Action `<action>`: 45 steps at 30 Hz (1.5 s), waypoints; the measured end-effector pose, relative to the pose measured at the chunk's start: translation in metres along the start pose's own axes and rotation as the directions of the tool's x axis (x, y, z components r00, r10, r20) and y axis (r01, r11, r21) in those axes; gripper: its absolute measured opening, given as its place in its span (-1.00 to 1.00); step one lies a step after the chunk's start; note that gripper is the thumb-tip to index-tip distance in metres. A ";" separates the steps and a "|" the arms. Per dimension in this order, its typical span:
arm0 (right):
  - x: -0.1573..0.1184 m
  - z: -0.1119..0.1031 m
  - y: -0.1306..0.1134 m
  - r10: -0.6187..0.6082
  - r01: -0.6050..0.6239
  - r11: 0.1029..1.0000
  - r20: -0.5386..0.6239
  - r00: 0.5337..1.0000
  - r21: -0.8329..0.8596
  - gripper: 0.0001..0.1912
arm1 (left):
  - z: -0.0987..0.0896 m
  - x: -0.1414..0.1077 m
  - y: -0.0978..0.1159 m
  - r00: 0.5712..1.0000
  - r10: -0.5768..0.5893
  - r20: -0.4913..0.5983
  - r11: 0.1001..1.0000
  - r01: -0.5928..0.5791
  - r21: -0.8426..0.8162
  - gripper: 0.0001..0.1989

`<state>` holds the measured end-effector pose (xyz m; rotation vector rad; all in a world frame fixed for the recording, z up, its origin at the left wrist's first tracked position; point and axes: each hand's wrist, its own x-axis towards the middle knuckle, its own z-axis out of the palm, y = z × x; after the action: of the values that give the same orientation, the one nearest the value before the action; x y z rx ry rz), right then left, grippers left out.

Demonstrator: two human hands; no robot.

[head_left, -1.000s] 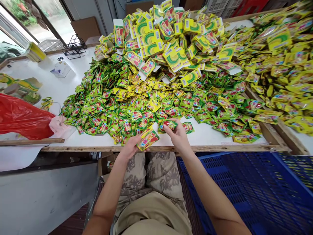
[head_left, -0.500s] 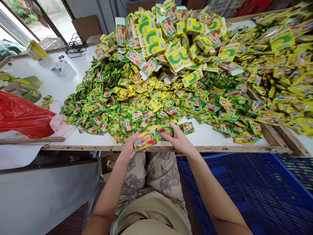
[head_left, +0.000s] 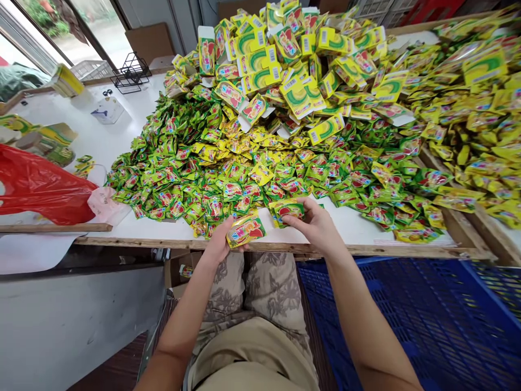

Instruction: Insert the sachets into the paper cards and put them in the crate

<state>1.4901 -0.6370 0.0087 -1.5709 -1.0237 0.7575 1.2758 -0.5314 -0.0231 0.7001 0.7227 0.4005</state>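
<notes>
My left hand (head_left: 220,241) is closed round a small yellow-and-green carton (head_left: 246,229), tilted over the table's front edge. The carton's white flap stands out at its right end. Just right of that flap, my right hand (head_left: 315,222) pinches a green candy packet (head_left: 287,210) with a red fruit print; whether more than one packet is in the fingers I cannot tell. Behind both hands spreads a heap of green and yellow candy packets (head_left: 195,174). On top of its rear part lie many yellow cartons (head_left: 260,60).
A wooden strip (head_left: 459,228) divides the table from a pile of yellow packets (head_left: 484,125) on the right. At the left lie a red plastic bag (head_left: 44,184) and a black wire rack (head_left: 131,73). Blue crates (head_left: 391,309) stand below the table's edge at right.
My right hand has moved slightly right and up, its packet now a little farther from the carton. The left hand still holds the carton, and the view has shifted slightly.
</notes>
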 end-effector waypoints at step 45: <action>-0.002 0.015 0.032 0.096 -0.082 0.995 -0.278 0.956 0.060 -0.63 | 0.007 0.002 -0.007 0.942 0.221 -0.251 0.970 -0.239 -0.042 -0.41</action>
<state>1.4837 -0.6346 -0.0260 -1.6367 -0.7259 0.5933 1.2825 -0.5386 -0.0253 0.6756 0.8572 0.7342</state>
